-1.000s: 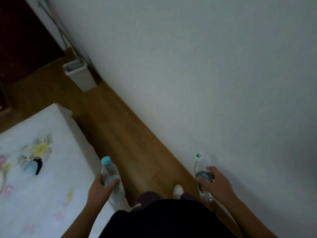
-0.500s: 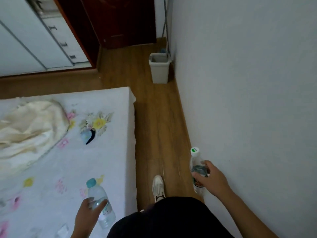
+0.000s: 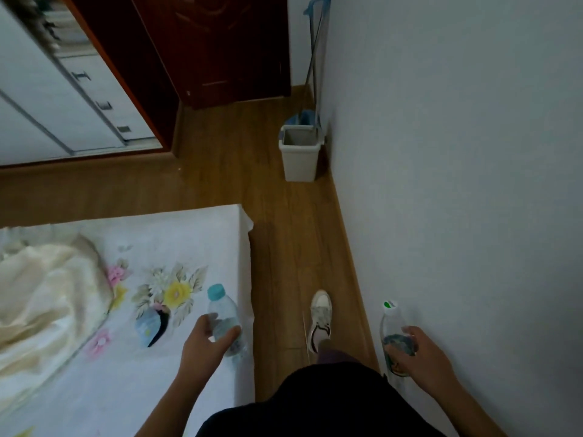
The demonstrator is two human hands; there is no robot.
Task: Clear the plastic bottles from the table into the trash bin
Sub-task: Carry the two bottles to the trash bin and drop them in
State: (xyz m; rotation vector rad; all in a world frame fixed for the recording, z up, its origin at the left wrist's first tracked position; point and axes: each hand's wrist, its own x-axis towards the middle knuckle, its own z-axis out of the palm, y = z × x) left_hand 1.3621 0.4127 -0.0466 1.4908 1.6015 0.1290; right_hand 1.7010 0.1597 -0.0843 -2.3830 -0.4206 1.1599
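My left hand (image 3: 202,345) grips a clear plastic bottle with a light blue cap (image 3: 224,316), held upright over the bed's right edge. My right hand (image 3: 419,354) grips a second clear bottle with a green and white cap (image 3: 391,332), close to the wall on the right. A pale open trash bin (image 3: 299,159) stands on the wooden floor ahead, against the wall. Its inside looks empty from here.
A bed with a white floral sheet (image 3: 126,310) and a cream blanket (image 3: 47,291) fills the left. A strip of wooden floor (image 3: 284,247) runs between bed and wall to the bin. A mop (image 3: 310,74) leans behind the bin beside a dark red door (image 3: 220,48). My shoe (image 3: 320,320) is on the floor.
The view has swung from the wall to face down the floor strip, and the bin has come nearer. Both hands still hold their bottles; the left one has risen in view.
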